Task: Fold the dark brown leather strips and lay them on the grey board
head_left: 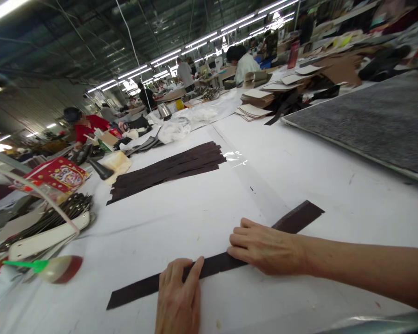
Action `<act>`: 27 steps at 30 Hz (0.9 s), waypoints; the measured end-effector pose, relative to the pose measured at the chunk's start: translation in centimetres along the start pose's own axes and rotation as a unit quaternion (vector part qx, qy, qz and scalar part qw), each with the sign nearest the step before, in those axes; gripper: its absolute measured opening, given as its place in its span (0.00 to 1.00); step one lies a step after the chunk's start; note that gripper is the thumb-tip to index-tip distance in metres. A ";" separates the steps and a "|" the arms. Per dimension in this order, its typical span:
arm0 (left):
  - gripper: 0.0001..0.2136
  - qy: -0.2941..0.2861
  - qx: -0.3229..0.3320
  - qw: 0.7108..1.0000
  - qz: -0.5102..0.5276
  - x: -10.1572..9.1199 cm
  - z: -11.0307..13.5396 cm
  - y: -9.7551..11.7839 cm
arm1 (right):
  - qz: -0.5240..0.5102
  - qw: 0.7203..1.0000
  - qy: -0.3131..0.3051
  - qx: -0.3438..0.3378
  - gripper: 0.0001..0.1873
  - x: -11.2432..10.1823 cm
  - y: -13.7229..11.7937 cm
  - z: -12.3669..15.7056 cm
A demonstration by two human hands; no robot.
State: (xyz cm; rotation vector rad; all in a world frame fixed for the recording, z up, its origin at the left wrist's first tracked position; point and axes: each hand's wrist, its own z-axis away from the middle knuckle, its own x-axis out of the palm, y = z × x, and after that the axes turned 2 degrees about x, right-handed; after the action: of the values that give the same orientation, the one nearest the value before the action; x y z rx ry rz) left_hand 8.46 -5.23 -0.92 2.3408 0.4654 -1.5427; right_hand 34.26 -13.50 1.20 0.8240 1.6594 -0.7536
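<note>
A long dark brown strip (139, 287) lies diagonally on the white table (202, 218) near its front edge. My left hand (179, 294) rests on the strip's middle with fingers stretched flat and pressed down on it. My right hand (264, 248) lies on the strip further right, fingers extended and together, flat on the material. The strip's right end (299, 215) sticks out beyond my right hand. A stack of several similar dark strips (167, 169) lies further back in the middle of the table.
At the left are a red printed box (57, 174), a pile of dark tools (52, 215) and a white handle. A grey mat (376, 116) covers the right side. Cardboard stacks (256, 104) and plastic bags lie at the back, with several people working beyond.
</note>
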 end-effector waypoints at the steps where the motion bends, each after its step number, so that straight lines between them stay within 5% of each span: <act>1: 0.19 0.018 -0.011 1.000 -0.001 0.2 -0.2 0.3 | -0.005 1.000 0.001 0.007 0.07 0.0 0.0 0.0; 4: 0.19 0.013 -0.013 1.000 -0.001 0.5 0.3 -0.2 | -0.019 0.999 0.000 0.032 0.08 0.0 -0.3 0.0; 8: 0.19 -0.036 -0.078 0.996 -0.008 -0.8 2.9 -4.3 | -0.042 0.996 -0.014 0.080 0.11 0.0 -0.8 -0.1; 14: 0.12 -0.265 -0.272 0.923 0.068 -6.0 3.8 -8.8 | -0.101 0.976 -0.091 0.168 0.11 -0.8 -1.8 -0.6; 20: 0.06 -0.346 -0.213 0.904 0.128 -8.6 2.0 -10.3 | -0.203 0.930 -0.141 0.272 0.12 -1.0 -2.9 -1.2; 27: 0.06 -0.381 -0.194 0.895 0.127 -12.6 -0.6 -18.2 | -0.299 0.880 -0.116 0.350 0.14 -0.1 -5.7 -4.3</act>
State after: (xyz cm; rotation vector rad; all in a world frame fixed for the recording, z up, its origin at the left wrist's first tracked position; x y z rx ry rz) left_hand -3.44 10.12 9.68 1.2925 0.2232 -1.8542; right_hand 27.30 -13.22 2.63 0.6468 1.4163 -1.8856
